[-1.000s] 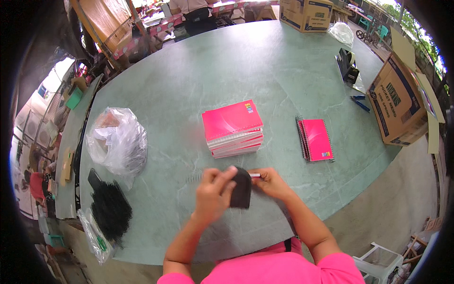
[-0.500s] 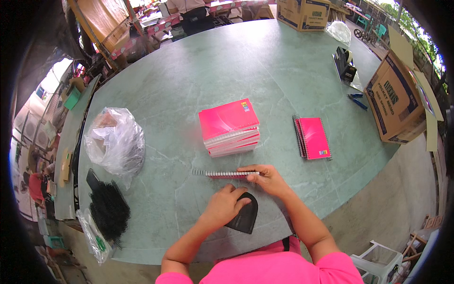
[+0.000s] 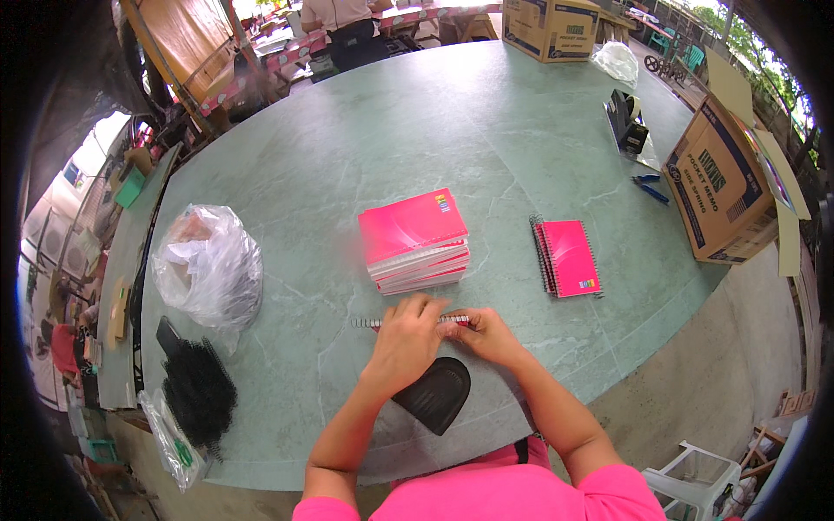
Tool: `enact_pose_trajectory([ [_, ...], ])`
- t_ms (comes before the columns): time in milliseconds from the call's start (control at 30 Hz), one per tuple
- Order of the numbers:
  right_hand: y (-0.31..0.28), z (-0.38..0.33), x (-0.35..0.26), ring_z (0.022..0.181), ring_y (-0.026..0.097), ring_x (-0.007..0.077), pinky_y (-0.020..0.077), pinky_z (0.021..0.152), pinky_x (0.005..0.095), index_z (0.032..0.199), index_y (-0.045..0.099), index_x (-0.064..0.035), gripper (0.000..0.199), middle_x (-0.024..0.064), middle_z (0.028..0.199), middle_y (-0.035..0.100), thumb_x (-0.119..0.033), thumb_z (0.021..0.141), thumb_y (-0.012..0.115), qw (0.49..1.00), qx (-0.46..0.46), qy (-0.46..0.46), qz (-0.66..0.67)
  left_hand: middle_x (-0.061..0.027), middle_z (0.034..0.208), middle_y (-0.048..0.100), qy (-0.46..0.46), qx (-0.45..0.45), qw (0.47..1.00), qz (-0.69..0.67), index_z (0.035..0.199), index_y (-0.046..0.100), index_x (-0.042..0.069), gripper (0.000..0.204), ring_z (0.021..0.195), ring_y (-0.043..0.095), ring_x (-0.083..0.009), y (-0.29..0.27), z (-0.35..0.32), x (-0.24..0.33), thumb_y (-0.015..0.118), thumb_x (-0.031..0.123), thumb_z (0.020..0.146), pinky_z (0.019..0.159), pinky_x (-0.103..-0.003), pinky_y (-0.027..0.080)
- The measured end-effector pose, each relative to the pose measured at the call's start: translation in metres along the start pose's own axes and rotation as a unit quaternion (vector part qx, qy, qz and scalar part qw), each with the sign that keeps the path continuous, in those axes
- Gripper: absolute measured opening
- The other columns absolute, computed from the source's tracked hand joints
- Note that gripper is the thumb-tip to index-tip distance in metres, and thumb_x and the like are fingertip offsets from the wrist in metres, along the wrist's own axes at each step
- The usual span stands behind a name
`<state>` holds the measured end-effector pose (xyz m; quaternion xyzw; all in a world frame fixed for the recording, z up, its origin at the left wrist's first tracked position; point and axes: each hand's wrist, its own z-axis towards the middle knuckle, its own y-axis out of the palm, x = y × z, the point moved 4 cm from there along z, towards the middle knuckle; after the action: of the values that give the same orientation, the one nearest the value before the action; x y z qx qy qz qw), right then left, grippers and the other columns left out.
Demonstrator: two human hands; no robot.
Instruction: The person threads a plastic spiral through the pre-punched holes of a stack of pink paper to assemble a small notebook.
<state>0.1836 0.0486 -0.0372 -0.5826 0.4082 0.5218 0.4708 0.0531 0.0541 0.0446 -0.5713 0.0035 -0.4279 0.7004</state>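
My right hand (image 3: 488,337) grips the right end of a small pink notebook (image 3: 456,319), which is held spine up. A thin wire coil (image 3: 361,323) runs along its spine and sticks out past the left end. My left hand (image 3: 407,337) is closed over the middle of the spine, its fingers bent and slightly blurred, hiding much of the notebook. Just below my hands, a black rounded pad (image 3: 437,395) lies on the table. Beyond them stands a stack of pink notebooks (image 3: 413,230) with white page edges. To the right lie several coil-bound pink notebooks (image 3: 569,258).
Left on the green table (image 3: 295,174) are a clear plastic bag (image 3: 208,269), a heap of black coils (image 3: 200,391) and a flat plastic packet (image 3: 171,443). At right are a tape dispenser (image 3: 627,122), blue pliers (image 3: 650,187) and an open carton (image 3: 717,187). A person (image 3: 343,30) is beyond the far edge.
My left hand has left the black pad and moved up onto the notebook's spine. My right hand keeps hold of the right end, its fingers now lower.
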Motion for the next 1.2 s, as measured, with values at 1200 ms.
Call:
enact_pose_trajectory([
  [1200, -0.026, -0.030, -0.001, 0.076, 0.056, 0.0106, 0.0486, 0.057, 0.0245, 0.108, 0.048, -0.0024, 0.037, 0.0033, 0.090, 0.058, -0.031, 0.087, 0.057, 0.974, 0.135, 0.153, 0.102, -0.0148, 0.099, 0.057, 0.053, -0.125, 0.989, -0.059, 0.107, 0.057, 0.008, 0.038, 0.094, 0.054, -0.0326, 0.028, -0.017, 0.025, 0.067, 0.017, 0.072, 0.079, -0.040, 0.045],
])
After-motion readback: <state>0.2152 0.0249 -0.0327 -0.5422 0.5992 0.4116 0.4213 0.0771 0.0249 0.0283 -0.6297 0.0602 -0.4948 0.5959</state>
